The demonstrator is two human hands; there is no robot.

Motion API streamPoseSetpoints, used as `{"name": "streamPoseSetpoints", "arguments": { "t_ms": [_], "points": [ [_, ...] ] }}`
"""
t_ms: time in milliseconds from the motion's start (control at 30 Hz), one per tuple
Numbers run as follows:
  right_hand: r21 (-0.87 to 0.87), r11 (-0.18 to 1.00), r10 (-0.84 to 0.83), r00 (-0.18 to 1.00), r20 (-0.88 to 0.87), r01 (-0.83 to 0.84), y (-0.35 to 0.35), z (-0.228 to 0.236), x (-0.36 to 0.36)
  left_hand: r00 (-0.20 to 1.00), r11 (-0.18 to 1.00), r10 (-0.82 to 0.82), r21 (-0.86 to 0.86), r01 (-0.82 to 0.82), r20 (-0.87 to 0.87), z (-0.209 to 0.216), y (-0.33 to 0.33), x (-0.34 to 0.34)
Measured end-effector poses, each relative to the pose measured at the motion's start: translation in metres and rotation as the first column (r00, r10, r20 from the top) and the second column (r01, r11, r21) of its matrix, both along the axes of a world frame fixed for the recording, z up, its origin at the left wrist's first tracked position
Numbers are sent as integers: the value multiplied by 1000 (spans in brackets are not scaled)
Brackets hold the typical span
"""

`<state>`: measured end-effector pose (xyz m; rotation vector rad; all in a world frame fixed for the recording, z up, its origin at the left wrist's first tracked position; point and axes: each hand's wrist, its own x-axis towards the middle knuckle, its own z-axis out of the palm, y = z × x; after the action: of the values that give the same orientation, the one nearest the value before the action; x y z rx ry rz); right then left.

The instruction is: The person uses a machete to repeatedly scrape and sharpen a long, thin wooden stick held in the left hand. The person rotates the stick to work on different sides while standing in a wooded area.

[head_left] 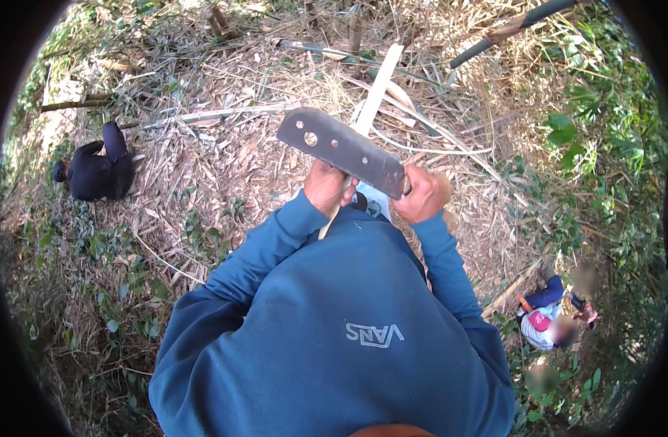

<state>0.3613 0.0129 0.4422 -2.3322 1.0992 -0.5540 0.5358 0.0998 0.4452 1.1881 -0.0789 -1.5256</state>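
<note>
Right hand [420,195] clamped on a broad knife [347,154], left hand [325,186] closed round a pale strip [378,90], mid-frame.
Dark and pierced with round holes, the knife slants over the strip; both sleeved forearms [270,237] angle inward from below.

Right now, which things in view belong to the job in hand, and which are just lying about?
In use:
broad dark knife, in the right hand
pale strip, in the left hand

Apparently lying about:
long pale stem on the ground
thin curved strip
dry leaves
</note>
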Motion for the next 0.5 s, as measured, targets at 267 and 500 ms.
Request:
{"name": "streamPoseSetpoints", "arguments": {
  "t_ms": [267,500],
  "points": [
    [-59,998,22,999,-47,-25,0,18,-4,990,991,-127,-47,124,-67,9,16,-1],
    [-35,987,-158,986,-60,156,-22,8,-2,966,966,-208,-187,178,-155,4,24,-1]
  ]
}}
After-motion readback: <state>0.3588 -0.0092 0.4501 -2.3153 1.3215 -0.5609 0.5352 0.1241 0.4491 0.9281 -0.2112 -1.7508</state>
